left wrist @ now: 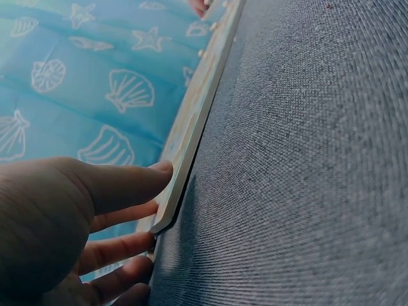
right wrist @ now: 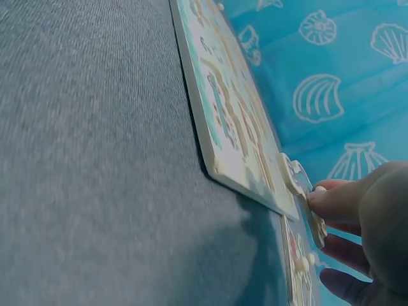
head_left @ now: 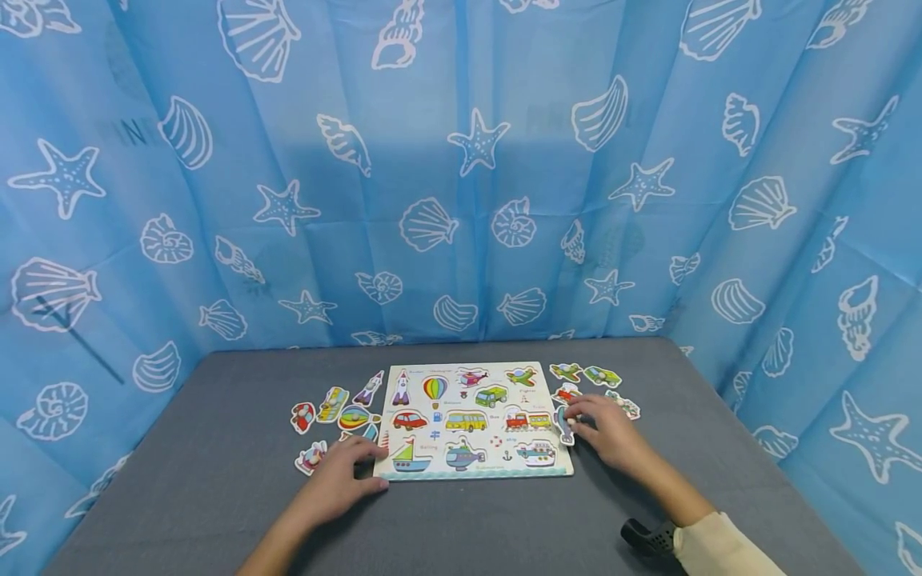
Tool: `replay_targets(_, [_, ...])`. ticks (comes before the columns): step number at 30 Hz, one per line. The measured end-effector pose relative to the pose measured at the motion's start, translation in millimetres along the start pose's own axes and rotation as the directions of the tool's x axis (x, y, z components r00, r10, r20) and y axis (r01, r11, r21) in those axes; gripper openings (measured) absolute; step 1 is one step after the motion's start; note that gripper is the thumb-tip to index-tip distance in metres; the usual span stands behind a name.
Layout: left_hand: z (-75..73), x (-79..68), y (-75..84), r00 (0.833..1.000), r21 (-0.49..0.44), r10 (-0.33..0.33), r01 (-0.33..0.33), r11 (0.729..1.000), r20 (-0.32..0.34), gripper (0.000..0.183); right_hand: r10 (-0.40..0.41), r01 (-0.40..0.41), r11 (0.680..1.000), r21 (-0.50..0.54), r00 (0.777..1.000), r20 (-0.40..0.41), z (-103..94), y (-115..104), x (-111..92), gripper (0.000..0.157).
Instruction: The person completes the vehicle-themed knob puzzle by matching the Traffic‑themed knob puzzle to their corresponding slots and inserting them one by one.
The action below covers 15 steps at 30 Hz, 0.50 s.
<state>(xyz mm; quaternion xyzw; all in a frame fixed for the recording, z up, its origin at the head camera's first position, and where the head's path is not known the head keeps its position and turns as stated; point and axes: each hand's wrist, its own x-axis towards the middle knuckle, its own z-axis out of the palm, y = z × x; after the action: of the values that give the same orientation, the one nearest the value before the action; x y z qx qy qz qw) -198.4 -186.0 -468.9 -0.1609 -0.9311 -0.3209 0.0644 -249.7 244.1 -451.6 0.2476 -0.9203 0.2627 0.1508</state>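
A wooden peg puzzle board (head_left: 461, 475) with printed vehicles lies flat on the table. My right hand (head_left: 612, 432) pinches a blue-grey puzzle piece (head_left: 564, 424) by its small knob at the board's right edge. In the right wrist view this piece (right wrist: 313, 217) is tilted, held between thumb and fingertips. My left hand (head_left: 338, 484) touches the board's left edge near the front corner, its fingers extended. The left wrist view shows its thumb (left wrist: 131, 185) against the board's edge (left wrist: 185, 159).
Left of the board lie loose pieces, among them a red car (head_left: 303, 417), a rocket (head_left: 369, 389) and a balloon (head_left: 354, 418). To the right are a green plane (head_left: 566, 371) and a green truck (head_left: 602, 377). A blue shell-print curtain (head_left: 475, 240) hangs behind the grey table (head_left: 475, 528).
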Motion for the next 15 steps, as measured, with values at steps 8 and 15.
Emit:
replay_targets(8, [-0.2,0.1,1.1,1.0,-0.005,-0.017,0.017,1.0,0.011,0.034,-0.061,0.061,0.998,0.014,0.998,-0.009,10.3,-9.4,7.9,0.016])
replay_targets(15, [-0.4,0.6,0.5,1.0,-0.005,-0.021,0.021,1.0,0.016,0.034,-0.164,0.164,0.986,0.045,0.986,0.004,21.9,-16.9,16.3,0.017])
